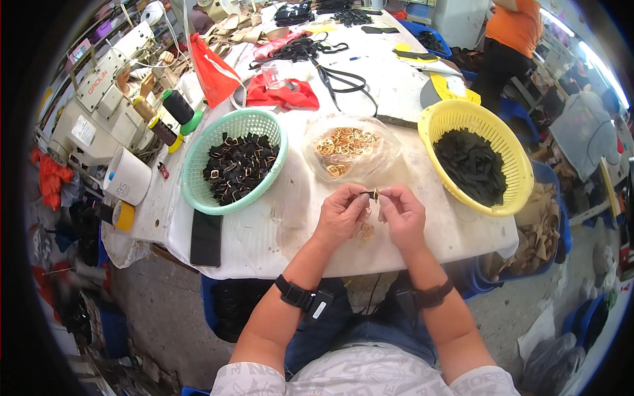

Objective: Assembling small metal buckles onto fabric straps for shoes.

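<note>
Over the table's near edge my left hand (pixel 342 212) and my right hand (pixel 403 214) meet, fingertips pinched. Between them is a small black strip (pixel 372 194) with a gold-coloured metal ring on it. The left fingers grip the strip's end; the right fingers pinch the ring's side. Just below, a few loose gold rings (pixel 366 231) lie on the white table. Beyond the hands sits a clear plastic bag (pixel 389 162) full of square gold rings (pixel 345 146). To the left, a mint-green basket (pixel 191 178) holds black strips fitted with rings. A yellow basket (pixel 518 158) on the right holds plain black strips.
A black phone (pixel 206 239) lies by the green basket. Thread cones (pixel 177 107) and a sewing machine (pixel 109 86) stand at left. Red bags (pixel 284 96) and black straps (pixel 343 82) lie farther back. Blue bins flank the table at right. A person in orange (pixel 515 30) stands back right.
</note>
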`<action>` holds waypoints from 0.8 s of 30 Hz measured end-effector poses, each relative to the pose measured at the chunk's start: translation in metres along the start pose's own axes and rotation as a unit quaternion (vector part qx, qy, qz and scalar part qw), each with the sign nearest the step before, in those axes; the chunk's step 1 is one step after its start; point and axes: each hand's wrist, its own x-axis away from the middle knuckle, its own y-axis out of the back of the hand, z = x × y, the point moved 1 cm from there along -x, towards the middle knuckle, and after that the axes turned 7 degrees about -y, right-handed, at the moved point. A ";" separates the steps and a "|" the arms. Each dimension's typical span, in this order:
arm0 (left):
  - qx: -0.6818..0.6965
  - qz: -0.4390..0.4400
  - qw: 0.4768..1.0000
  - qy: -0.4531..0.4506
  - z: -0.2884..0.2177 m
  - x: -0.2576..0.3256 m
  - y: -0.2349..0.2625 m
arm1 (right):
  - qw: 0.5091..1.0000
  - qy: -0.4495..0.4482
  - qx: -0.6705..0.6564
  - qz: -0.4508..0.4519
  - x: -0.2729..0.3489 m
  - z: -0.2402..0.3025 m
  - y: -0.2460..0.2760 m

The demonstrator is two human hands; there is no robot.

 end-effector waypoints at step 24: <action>-0.097 0.013 0.994 -0.056 0.002 0.005 -0.003 | 0.958 0.139 0.247 -0.048 -0.001 -0.001 -0.004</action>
